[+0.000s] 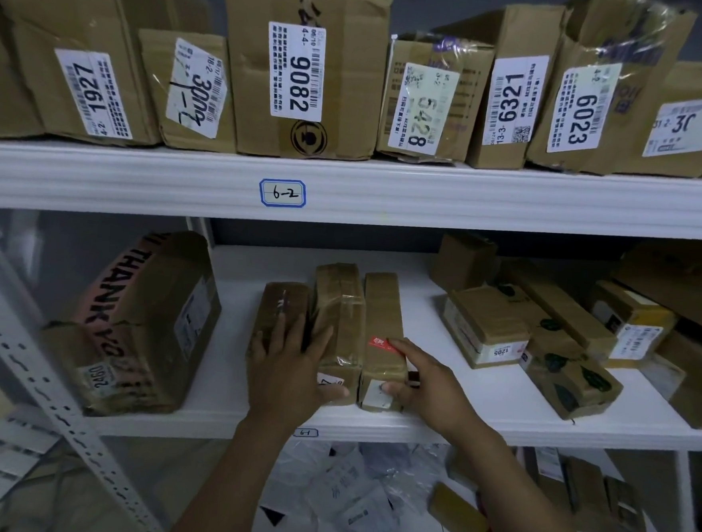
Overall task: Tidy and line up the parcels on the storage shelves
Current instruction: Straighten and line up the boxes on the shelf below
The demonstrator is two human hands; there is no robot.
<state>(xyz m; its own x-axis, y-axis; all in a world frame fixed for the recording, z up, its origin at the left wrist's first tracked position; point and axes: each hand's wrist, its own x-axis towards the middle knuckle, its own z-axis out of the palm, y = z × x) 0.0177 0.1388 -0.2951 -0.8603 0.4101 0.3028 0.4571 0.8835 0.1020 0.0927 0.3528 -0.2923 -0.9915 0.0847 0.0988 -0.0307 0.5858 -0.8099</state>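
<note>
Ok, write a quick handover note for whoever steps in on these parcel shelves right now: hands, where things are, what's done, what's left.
Left hand: flat on the two left parcels of a group of three small parcels at the front of the lower shelf.
Right hand: on the rightmost, narrow parcel, thumb at its front end.
Done: upper shelf boxes stand in a row, labels forward; the three sit side by side.
Left: loose parcels at lower right lie askew, some stacked; the THANK YOU box sits angled.
</note>
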